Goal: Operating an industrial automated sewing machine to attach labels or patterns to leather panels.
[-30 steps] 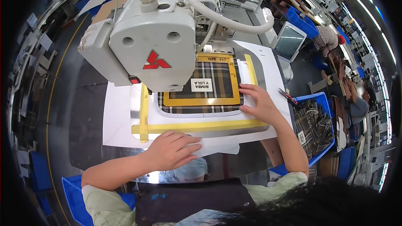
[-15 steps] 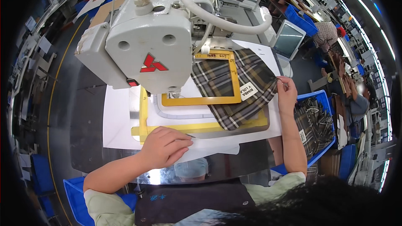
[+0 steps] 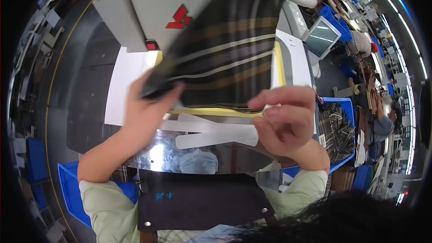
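Observation:
A piece of plaid fabric, dark with white and tan stripes, is raised in front of the white sewing machine head. My left hand grips its left corner between thumb and fingers, somewhat blurred. At the fabric's lower right edge, my right hand has its fingers curled in a pinch. Something small and whitish shows at those fingertips; I cannot make out what it is. Beneath the fabric lie a white sheet and yellow tape. The fabric hides the machine's needle area.
White paper strips lie near the table's front edge. To the right stands a blue bin of plaid pieces; another blue bin is at lower left. A screen stands at the back right, with other people beyond.
The plaid fabric has come off the machine bed and up toward me. My left hand has risen from the sheet and taken its corner. My right hand has moved inward and nearer.

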Available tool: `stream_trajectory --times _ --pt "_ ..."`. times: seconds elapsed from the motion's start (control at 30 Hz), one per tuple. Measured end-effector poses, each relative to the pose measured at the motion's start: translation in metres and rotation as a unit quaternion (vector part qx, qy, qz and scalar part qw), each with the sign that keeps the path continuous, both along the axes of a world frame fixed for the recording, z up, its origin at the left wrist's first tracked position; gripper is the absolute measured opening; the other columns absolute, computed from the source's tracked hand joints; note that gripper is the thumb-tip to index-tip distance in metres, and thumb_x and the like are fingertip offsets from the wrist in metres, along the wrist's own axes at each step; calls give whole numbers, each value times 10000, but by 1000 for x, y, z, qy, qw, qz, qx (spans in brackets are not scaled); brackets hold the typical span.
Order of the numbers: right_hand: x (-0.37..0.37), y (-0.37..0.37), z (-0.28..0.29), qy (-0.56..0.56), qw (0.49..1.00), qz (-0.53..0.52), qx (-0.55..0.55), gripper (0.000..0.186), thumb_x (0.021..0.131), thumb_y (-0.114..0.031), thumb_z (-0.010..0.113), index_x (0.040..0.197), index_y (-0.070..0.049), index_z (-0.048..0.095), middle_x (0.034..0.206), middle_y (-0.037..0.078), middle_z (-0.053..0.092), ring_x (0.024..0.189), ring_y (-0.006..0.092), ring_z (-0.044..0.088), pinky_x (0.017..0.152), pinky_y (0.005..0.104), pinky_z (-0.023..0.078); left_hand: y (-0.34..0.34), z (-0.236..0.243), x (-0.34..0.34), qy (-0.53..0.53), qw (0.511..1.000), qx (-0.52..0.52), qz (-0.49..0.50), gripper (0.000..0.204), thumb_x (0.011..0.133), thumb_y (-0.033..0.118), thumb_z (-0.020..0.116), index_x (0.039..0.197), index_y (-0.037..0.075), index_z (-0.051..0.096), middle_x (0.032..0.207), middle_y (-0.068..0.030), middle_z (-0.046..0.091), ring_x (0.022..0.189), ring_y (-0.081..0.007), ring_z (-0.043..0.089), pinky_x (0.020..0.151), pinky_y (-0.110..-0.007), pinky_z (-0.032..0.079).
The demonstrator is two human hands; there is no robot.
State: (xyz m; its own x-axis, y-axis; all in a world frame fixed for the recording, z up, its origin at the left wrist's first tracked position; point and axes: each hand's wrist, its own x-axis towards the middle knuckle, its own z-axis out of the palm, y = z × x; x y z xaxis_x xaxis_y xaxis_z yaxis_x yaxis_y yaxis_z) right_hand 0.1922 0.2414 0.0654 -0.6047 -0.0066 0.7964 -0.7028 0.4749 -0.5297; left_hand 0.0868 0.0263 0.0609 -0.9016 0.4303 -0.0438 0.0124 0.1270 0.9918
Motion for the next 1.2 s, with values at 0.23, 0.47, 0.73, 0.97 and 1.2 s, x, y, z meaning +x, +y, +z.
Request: stream_trajectory --times 0.23,0.47,0.73,0.97,1.2 --pt "1 8 -69 -320 913 102 233 308 662 -62 792 949 -107 689 932 55 617 851 246 599 718 349 498 -283 -15 -6 385 752 -184 502 244 880 127 678 1047 -51 668 979 -79 692 877 -134 618 797 -280 476" --pt "12 10 -82 -295 914 96 261 192 638 -68 776 808 -122 706 890 39 607 828 255 582 705 351 448 -421 -70 100 348 504 -558 560 397 778 -66 567 1131 101 640 1072 -127 656 989 -329 623 822 -381 494" --pt "13 7 -70 -287 939 55 180 169 712 24 723 852 -63 686 926 112 626 846 281 628 727 345 513 -450 -267 225 -191 588 -718 321 535 677 225 749 1188 128 622 1140 -134 650 1077 -335 604 947 -421 472" --pt "-3 25 -48 -308 930 82 183 186 742 -6 728 908 -82 688 914 84 623 762 243 644 645 309 524 -429 -158 110 4 687 -611 394 237 859 241 621 958 36 687 897 -164 695 825 -305 677 731 -386 521" --pt "-12 9 -19 -232 918 158 280 183 770 -71 733 941 -115 686 882 31 616 694 224 628 589 314 513 -100 -3 -1 291 936 -134 -149 282 847 101 611 1115 15 630 1120 -143 646 1045 -272 615 895 -359 473"
